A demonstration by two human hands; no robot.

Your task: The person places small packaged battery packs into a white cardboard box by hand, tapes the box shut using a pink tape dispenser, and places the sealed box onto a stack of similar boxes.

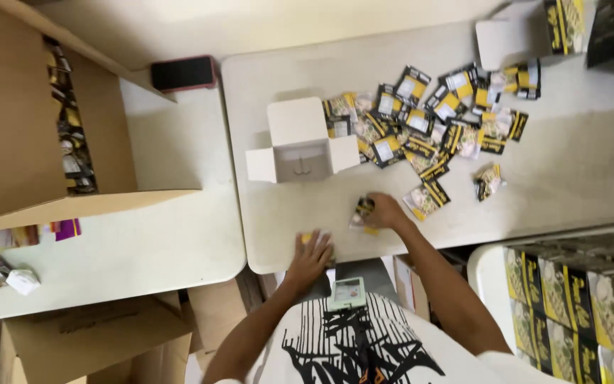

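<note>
My right hand (386, 212) rests on the white table (570, 178) and grips a small black-and-yellow sachet (362, 211). My left hand (310, 257) lies flat near the table's front edge, fingers spread over another small packet (307, 237) that is mostly hidden. An open white carton (300, 146) stands just beyond both hands, its flaps spread and its inside looking empty. A loose heap of black-and-yellow sachets (428, 117) is scattered to the right of the carton.
A large brown cardboard box (15, 121) holding more sachets lies open on the left table. A dark phone (183, 73) sits behind it. Filled printed cartons (577, 306) stand at the lower right, more cartons (591, 28) at the top right. Brown boxes (94, 341) sit on the floor.
</note>
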